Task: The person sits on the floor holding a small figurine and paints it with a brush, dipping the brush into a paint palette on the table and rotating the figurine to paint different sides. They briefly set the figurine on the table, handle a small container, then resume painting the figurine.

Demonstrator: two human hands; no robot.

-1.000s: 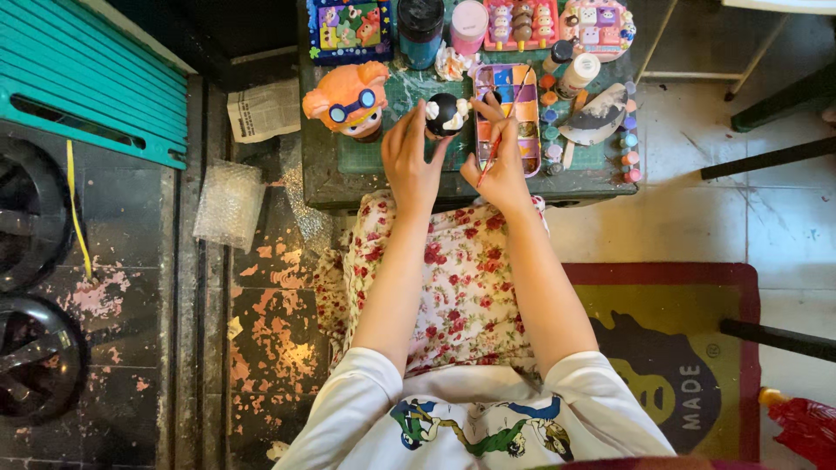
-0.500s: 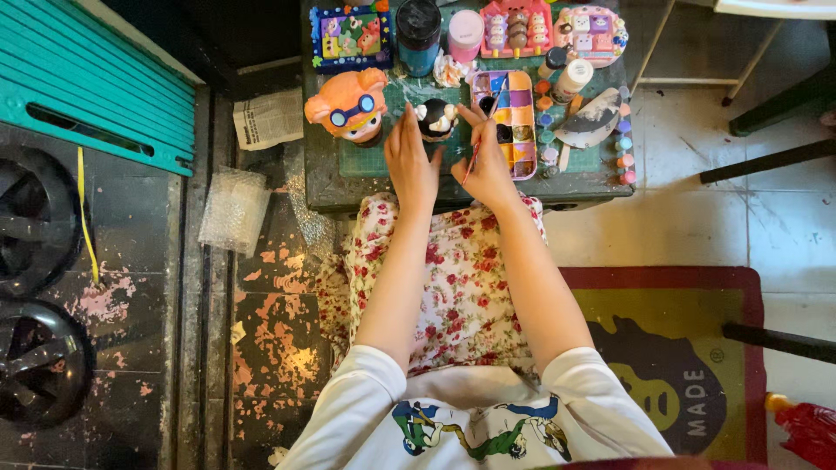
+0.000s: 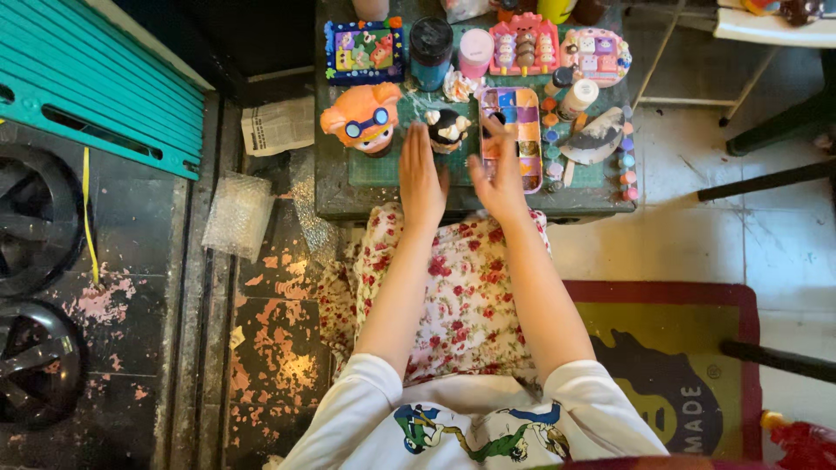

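My left hand lies flat with its fingers apart on the green mat of a low dark table, just below a small black-and-white figurine. It holds nothing. My right hand is blurred and reaches over the lower left part of a paint palette with coloured wells. Its fingers are curled, and I cannot tell whether they hold a thin brush. Both forearms stretch over a floral cloth on my lap.
On the table stand an orange cartoon head, a painted picture frame, a dark cup, a pink jar, a white bottle and several small paint pots. Bubble wrap and a teal shutter lie left, a rug right.
My left hand has drawn back a little from the figurine and flattened. My right hand has shifted slightly left over the palette. The view has tilted down.
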